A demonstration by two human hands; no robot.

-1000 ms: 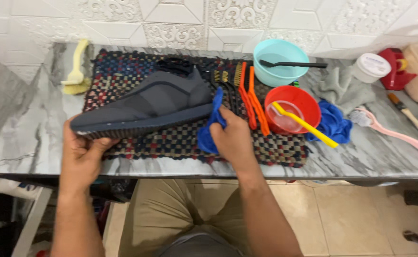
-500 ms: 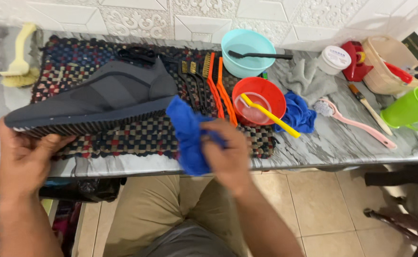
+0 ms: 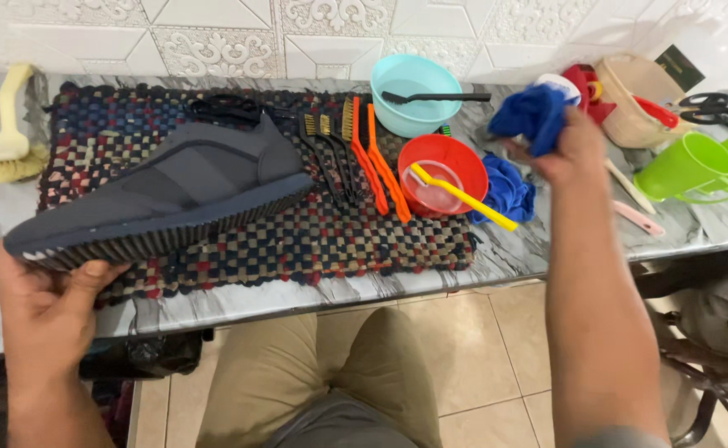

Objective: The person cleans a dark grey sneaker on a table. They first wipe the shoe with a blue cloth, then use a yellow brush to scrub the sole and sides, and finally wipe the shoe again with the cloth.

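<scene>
- The right hand [image 3: 575, 149] is closed around a bunched blue cloth [image 3: 534, 116], held above the right part of the marble counter [image 3: 546, 249].
- The left hand [image 3: 44, 303] grips the toe end of a dark grey sneaker [image 3: 173, 195], thumb on the sole, holding it tilted on its side over the woven checked mat [image 3: 297, 241].
- A second ago the cloth was pressed against the shoe's heel side; now it is lifted well away to the right, beyond the bowls. By my judgement, that pass of wiping is broken off and the shoe is only being held.
- Counted near the shoe: two thin orange brushes [image 3: 378, 162] and three small black wire brushes [image 3: 324, 153] lying on the mat.
- Two bowls: a red one [image 3: 463, 166] with a yellow-handled brush [image 3: 463, 197] in it, a teal one [image 3: 413, 83] with a black brush across it.
- A second blue cloth [image 3: 505, 187] lies beside the red bowl.
- Two green cups [image 3: 696, 166] at the right edge; one cream scrub brush [image 3: 7, 133] at far left.
</scene>
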